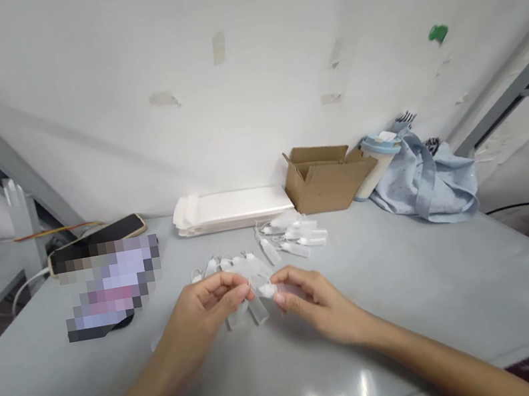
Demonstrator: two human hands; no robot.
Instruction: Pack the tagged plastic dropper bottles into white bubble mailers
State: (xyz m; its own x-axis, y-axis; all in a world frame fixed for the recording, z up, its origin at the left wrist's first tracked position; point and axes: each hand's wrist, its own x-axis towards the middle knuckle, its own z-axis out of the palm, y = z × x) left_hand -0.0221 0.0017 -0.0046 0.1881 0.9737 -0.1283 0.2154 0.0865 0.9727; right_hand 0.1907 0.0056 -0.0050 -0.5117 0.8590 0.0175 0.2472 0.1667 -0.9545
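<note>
Bare hands at work over a grey tabletop (400, 283), seen from the worker's side. The right hand (316, 301) pinches a small white piece (266, 290) between thumb and forefinger, above the tabletop and near its middle. The left hand (211, 303) faces it, thumb and forefinger pressed together just beside the piece; what lies between them is too small to tell. The other fingers of both hands are curled.

Below and between the hands lie translucent strips (258, 310); a row of similar capped pieces (226, 263) extends behind the left hand. Farther back, in front of the box, lies a loose pile of white tags (296, 234) with thin cords.

Along the wall (272, 122), left to right: a dark phone (99, 240) with a white cable (26, 286), a stack of flat white cartons (240, 206), an open cardboard box (331, 185), a tilted cup (376, 162) with a blue lid, and a pale blue cloth bag (420, 189). Near the left forearm, a second device (116, 280) is partly obscured by pixelation.
</note>
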